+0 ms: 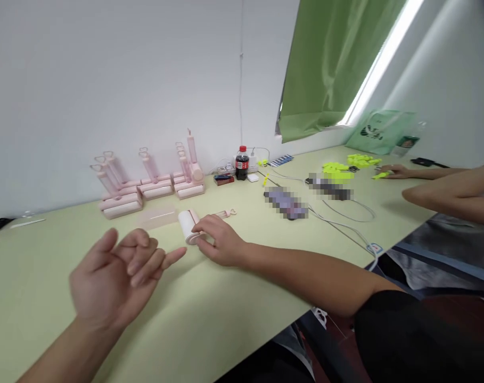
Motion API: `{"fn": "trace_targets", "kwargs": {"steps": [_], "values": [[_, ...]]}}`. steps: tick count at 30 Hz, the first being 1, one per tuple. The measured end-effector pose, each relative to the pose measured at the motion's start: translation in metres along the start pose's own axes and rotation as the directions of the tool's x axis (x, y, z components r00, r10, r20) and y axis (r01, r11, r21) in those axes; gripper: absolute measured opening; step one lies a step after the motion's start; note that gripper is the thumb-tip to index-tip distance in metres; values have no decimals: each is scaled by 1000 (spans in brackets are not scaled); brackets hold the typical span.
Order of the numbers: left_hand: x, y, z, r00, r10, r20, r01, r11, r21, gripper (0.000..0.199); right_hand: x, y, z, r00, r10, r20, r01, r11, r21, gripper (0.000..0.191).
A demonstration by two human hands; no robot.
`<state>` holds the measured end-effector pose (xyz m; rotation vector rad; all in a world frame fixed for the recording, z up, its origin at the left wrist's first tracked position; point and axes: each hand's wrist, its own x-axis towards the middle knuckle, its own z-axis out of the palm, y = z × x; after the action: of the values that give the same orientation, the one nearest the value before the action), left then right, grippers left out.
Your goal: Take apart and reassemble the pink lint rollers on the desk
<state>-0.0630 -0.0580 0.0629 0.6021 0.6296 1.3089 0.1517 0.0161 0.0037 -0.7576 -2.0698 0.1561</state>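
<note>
A white-and-pink lint roller (188,226) lies on the table in front of me, its pink handle (224,214) stretching away to the right behind my fingers. The thumb and fingers of my right hand (221,242) close on the roller's near end. To the left and nearer to me, my left hand (114,276) is held above the table, palm up and holding nothing. Its fingers are loosely bent, with the little finger stretched toward the roller. Just left of the roller lies a clear pinkish cover (158,217).
Several pink lint rollers (122,205) stand along the wall, handles up. Behind are a cola bottle (242,165) and a small box (224,180). Blurred-out phones (286,203) and cables (345,229) lie to the right. Another person's hand (395,171) is near bright yellow pieces (337,171).
</note>
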Motion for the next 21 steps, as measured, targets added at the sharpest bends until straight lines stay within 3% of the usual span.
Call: {"fn": "trace_targets", "kwargs": {"steps": [3, 6, 10, 15, 17, 19, 21], "values": [[26, -6, 14, 997, -37, 68, 35, 999, 35, 34, -1, -7, -5, 996, -82, -20, 84, 991, 101, 8], [32, -16, 6, 996, -51, 79, 46, 997, 58, 36, -3, -14, -9, 989, -148, 11, 145, 978, 147, 10], [30, -23, -3, 993, -64, 100, 56, 995, 76, 38, -4, -19, -9, 988, -146, 55, 136, 977, 164, 11], [40, -35, -10, 990, -32, 137, 2, 976, 219, 33, -4, -7, -9, 982, -136, 127, 119, 984, 135, 16], [46, -42, -16, 993, 4, 121, -49, 929, 367, 31, -1, 5, -11, 983, -93, 160, 86, 995, 53, 22], [52, -48, -22, 997, 27, 68, -60, 833, 550, 29, 3, 20, -14, 981, 43, 191, -23, 994, -105, 34], [56, -52, -25, 999, 39, 20, -43, 746, 664, 28, 6, 34, -15, 946, 210, 247, -140, 952, -273, 51]]}}
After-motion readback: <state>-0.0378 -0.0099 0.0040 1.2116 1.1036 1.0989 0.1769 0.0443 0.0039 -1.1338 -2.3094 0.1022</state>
